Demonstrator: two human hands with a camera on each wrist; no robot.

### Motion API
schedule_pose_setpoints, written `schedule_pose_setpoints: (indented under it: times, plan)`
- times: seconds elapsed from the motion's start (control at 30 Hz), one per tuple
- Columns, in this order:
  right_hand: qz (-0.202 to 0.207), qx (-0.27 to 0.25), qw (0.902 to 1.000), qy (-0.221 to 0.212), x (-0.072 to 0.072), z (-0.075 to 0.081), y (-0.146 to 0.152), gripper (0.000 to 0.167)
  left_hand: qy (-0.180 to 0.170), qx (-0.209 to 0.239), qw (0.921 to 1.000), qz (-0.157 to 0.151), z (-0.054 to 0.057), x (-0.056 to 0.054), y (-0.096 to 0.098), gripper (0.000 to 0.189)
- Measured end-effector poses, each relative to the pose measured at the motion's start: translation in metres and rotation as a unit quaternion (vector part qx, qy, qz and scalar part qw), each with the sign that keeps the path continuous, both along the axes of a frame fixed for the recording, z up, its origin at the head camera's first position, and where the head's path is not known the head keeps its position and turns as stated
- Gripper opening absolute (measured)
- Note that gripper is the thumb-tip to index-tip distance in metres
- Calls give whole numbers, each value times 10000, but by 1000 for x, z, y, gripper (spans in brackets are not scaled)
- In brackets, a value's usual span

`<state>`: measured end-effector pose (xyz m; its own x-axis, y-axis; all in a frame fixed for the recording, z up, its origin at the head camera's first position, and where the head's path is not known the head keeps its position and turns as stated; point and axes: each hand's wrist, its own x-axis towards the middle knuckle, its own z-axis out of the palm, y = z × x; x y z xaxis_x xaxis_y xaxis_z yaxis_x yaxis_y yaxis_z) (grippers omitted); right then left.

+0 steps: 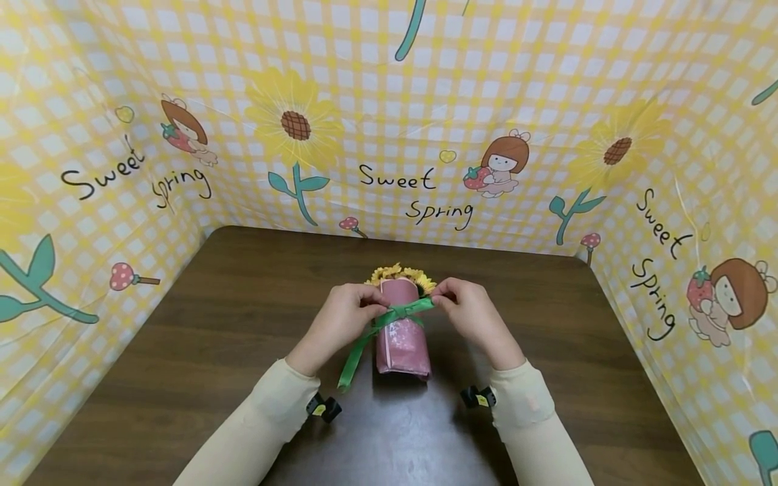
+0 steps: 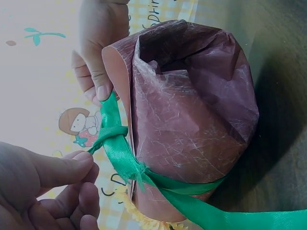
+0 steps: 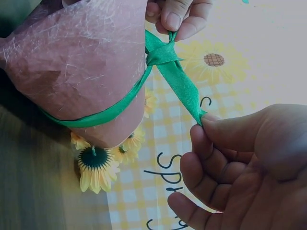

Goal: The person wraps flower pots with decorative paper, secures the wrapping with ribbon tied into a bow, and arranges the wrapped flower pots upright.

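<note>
A bouquet of yellow sunflowers [image 1: 401,273] in pink wrapping paper [image 1: 402,351] lies on the table, flower heads toward the back. Around its middle runs a green ribbon [image 1: 402,312], knotted on top. My left hand [image 1: 348,312] pinches the ribbon on the left of the knot between thumb and finger. On the other side, my right hand [image 1: 471,312] pinches another part of the ribbon, held taut away from the knot in the right wrist view. A loose green tail [image 2: 249,218] trails from the wrap. The paper's lower end gapes in the left wrist view.
The brown wooden table [image 1: 243,351] is bordered at the back and sides by a yellow checked cloth [image 1: 389,121] printed with sunflowers and lettering. Dark wrist cameras [image 1: 325,408] sit at both cuffs, close to the tabletop.
</note>
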<state>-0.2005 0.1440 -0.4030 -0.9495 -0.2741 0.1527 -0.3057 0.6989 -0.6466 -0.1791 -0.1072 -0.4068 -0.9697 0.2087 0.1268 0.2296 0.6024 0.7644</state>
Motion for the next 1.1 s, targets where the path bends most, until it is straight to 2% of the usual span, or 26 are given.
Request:
schedule_pose_setpoints:
  times: [0.53,1.1]
  plan:
    - [23,43,9998,-175,-2,1,4,7,-91,-59,9999,-30,1,-2,-3,8]
    - [40,44,9998,-204,-3,-2,7,8,-135,-91,9999,-33,-3,-5,-5,10]
